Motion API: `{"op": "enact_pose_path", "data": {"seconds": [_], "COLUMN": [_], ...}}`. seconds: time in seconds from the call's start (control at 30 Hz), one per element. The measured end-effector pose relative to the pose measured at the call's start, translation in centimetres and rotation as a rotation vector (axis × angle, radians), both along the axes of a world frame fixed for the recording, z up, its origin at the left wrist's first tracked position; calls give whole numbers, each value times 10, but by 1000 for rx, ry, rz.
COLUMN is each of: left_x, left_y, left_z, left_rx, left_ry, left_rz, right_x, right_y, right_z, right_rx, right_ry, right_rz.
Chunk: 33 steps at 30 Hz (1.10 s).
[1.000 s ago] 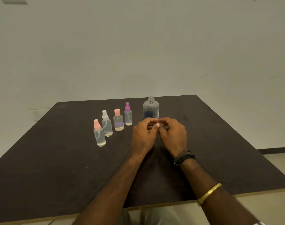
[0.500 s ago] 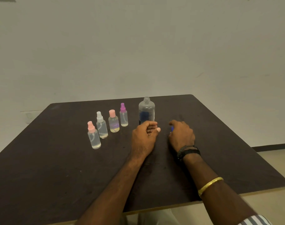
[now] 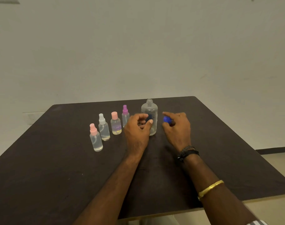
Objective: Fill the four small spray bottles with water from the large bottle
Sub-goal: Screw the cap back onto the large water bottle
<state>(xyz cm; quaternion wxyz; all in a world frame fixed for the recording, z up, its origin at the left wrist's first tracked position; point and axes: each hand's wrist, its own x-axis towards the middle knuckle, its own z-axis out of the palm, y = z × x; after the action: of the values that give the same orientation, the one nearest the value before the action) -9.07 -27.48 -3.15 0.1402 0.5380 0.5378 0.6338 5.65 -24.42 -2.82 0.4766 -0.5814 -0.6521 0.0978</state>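
Head view: the large bottle (image 3: 149, 116) stands upright on the dark bench (image 3: 57, 168), toward its far edge. Its threaded neck is bare and open. How much water is in it I cannot tell.

To its left, the four spray bottles stand in a slanting row, all with their tops on. From front to back they are a pink one (image 3: 96, 140), a white one (image 3: 103, 129), a flat-capped pink one (image 3: 116, 125) and a purple one (image 3: 125, 114). The three nearer ones seem to hold a little liquid at the bottom.

The left hand (image 3: 137, 129) is in front of the large bottle with its fingers (image 3: 142, 122) loosely curled and nothing in them. The thumb points at the bottle wall, but whether it touches I cannot tell.

The right hand (image 3: 179, 129) is just to the right of the bottle and pinches a blue cap (image 3: 167, 119) between thumb and fingertips.

The large bottle looks like thin clear plastic, so it is probably light and its wall may give. With the neck open, a hard squeeze could push water out. The best hold is likely round the middle of the body, below the shoulder.

The spray bottles look light and easy to tip, and their necks are narrow. Each should be steadied by its body while its top is unscrewed and while water is poured in slowly.
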Motion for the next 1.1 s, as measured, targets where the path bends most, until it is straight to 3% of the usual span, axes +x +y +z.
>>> {"op": "enact_pose_path", "data": {"seconds": [0.13,0.37,0.63,1.1], "left_x": [-8,-7,-3,-4], "left_y": [12,27,32,38], "left_z": [10,20,17,8], "left_rx": [81,-5,72,120], "left_ry": [14,73,80,61], "left_rz": [52,-22,-33,-33], "right_x": [-14,-41,-57,-53], "right_y": [-1,3,29,40], "right_z": [22,49,36,31], "right_rx": [178,286,232,269], "right_ry": [181,399,295,286], "right_rz": [62,157,189,199]}}
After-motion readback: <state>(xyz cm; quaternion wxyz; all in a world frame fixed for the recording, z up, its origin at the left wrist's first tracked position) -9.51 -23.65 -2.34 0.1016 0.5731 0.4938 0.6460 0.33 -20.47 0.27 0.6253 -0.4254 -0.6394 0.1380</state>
